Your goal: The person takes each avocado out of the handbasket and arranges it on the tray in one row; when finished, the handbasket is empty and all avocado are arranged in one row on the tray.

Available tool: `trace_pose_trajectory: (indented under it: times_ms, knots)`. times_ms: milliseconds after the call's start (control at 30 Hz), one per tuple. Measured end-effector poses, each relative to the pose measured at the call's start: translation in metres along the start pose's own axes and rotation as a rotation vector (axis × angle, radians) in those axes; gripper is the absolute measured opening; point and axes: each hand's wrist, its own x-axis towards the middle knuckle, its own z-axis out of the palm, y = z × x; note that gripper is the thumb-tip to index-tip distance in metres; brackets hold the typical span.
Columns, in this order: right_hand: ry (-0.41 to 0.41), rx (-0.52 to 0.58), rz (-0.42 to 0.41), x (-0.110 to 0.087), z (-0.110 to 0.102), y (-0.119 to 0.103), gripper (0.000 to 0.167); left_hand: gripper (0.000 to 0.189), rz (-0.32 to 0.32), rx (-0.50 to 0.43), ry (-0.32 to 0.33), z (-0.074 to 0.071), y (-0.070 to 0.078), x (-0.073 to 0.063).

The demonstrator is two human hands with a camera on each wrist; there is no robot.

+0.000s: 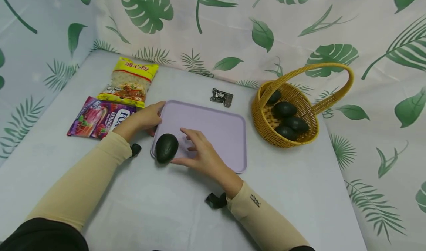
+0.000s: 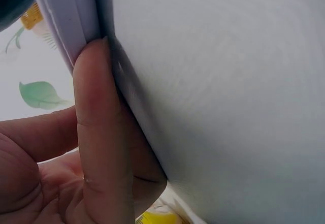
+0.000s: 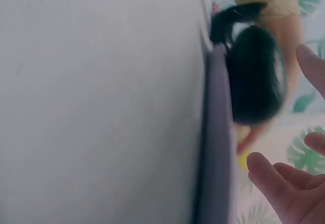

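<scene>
A dark green avocado (image 1: 166, 148) lies at the near left corner of a lilac tray (image 1: 219, 132). My left hand (image 1: 146, 118) is at the tray's left edge. In the left wrist view a straight finger (image 2: 99, 97) touches the outer side of the rim. Over the tray, my right hand (image 1: 203, 153) has its fingers spread apart, the thumb tip close to the avocado's lower right side. The right wrist view shows the avocado (image 3: 256, 76) beyond the tray edge (image 3: 218, 148), with the fingers of the right hand (image 3: 294, 183) apart from it.
Right of the tray stands a wicker basket (image 1: 283, 141) with a tall handle and several avocados (image 1: 285, 109) inside. Behind the tray lies a small black wrapped packet (image 1: 221, 97). A yellow pasta bag (image 1: 129, 81) overlaps a purple berries packet (image 1: 96, 118) at the left. A leaf-print cloth (image 1: 223, 40) hangs behind.
</scene>
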Motion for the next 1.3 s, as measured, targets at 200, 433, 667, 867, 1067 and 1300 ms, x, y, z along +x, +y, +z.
trace_pose_trajectory:
  times_ms: [200,433,667,867,1067,1300]
  knots:
    - [0.102,-0.002,0.024,-0.017,-0.042,0.007,0.085,0.073,0.005,-0.002,-0.002,0.000,0.000,0.001]
    - [0.274,-0.074,0.110,-0.040,-0.109,0.018,0.081,0.073,-0.011,0.003,-0.002,-0.001,0.001,-0.001]
    - [0.452,-0.208,0.190,-0.065,-0.171,0.036,0.078,0.073,-0.010,-0.001,0.001,0.000,0.000,0.000]
    - [0.560,-0.374,0.434,-0.080,-0.221,0.055,0.075,0.073,0.008,-0.006,0.000,0.000,-0.001,0.002]
    - [0.519,-0.472,0.618,-0.078,-0.252,0.080,0.078,0.073,0.012,-0.012,0.003,-0.001,-0.003,0.002]
    - [0.366,-0.639,0.772,-0.070,-0.263,0.105,0.072,0.073,0.006,-0.006,-0.001,-0.001,-0.003,0.002]
